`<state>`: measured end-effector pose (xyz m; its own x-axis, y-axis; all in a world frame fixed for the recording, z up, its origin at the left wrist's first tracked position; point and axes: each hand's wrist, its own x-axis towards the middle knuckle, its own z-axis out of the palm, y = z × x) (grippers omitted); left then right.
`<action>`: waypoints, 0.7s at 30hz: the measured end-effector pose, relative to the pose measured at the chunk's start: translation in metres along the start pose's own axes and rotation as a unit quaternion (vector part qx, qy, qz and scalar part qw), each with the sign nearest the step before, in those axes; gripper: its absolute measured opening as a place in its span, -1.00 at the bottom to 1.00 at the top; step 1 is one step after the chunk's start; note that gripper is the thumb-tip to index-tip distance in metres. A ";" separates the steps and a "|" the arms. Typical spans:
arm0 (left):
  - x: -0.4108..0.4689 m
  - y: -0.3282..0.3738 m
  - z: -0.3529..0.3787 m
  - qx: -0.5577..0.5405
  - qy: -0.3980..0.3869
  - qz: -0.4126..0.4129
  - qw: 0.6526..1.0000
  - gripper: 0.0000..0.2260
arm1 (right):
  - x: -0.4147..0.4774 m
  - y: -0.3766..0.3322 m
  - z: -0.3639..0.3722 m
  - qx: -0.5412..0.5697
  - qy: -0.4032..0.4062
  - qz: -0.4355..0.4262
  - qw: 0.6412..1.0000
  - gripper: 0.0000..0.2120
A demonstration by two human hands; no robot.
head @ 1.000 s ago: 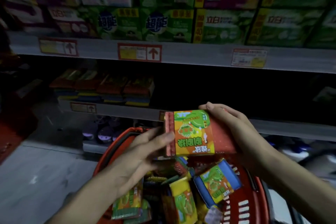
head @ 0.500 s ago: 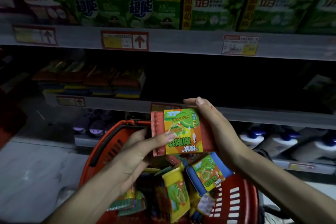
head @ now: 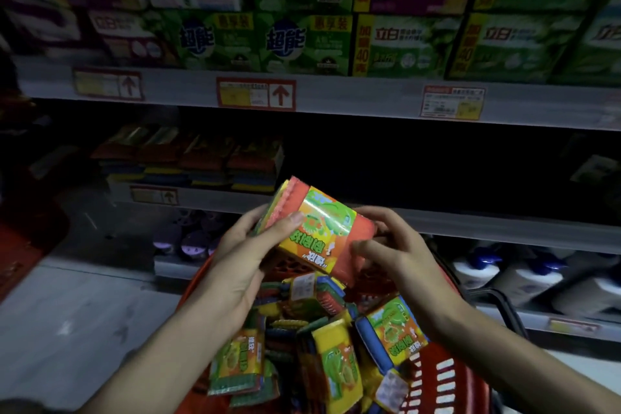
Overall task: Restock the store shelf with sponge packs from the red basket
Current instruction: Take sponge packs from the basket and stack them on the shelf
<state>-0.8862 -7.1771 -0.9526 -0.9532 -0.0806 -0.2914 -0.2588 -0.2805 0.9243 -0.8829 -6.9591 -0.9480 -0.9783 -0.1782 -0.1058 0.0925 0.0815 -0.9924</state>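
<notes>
Gripping a sponge pack (head: 319, 232) between them, both hands sit above the red basket (head: 447, 380). Left hand (head: 242, 265): thumb pressed across the pack's top face near its left end, fingers curled under and behind it. Right hand (head: 400, 252): fingers bent around the pack's right end, thumb at the lower right corner. Pack tilted, left end higher than right, orange sponge edges showing on both sides of the green-and-yellow label.

Below the hands, the basket holds a loose heap of more sponge packs (head: 389, 336), lying at mixed angles; one with a blue edge rests near the right rim.

Beyond the held pack, the middle shelf (head: 208, 197) carries a row of stacked sponge packs (head: 188, 161) on its left part; the section to the right is dark, contents not discernible. White bottles with blue caps (head: 524, 276) lie on the lower shelf at right. Topmost, green detergent boxes (head: 302, 40) line the upper shelf, price tags (head: 256, 93) fixed along its front edge.
</notes>
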 end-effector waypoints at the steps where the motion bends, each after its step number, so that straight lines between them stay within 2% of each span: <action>1: 0.001 0.001 0.001 0.005 0.009 0.004 1.000 -0.32 | -0.001 0.000 0.002 -0.011 0.018 -0.007 1.000 -0.68; 5: 0.003 0.004 0.002 0.027 0.042 0.023 0.998 -0.41 | -0.006 0.005 0.009 -0.029 0.042 0.025 0.998 -0.71; 10: 0.003 0.007 0.001 0.045 0.059 0.035 0.997 -0.21 | -0.006 0.008 0.005 0.068 0.002 0.091 0.994 -0.62; 12: 0.002 0.007 0.001 0.049 0.068 0.031 0.996 -0.21 | -0.006 0.008 0.004 0.103 -0.019 0.106 0.989 -0.60; 18: -0.006 -0.002 0.001 0.060 0.058 -0.046 0.995 -0.35 | 0.000 0.015 0.001 0.136 -0.008 0.120 0.983 -0.62; 21: -0.012 -0.005 0.005 0.079 0.031 -0.086 0.993 -0.46 | 0.005 0.020 -0.001 0.201 0.005 0.126 0.972 -0.78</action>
<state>-0.8739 -7.1697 -0.9525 -0.8828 -0.1056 -0.4577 -0.4422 -0.1414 0.8857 -0.8863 -6.9572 -0.9681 -0.9171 -0.1919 -0.3494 0.3914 -0.2680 -0.8803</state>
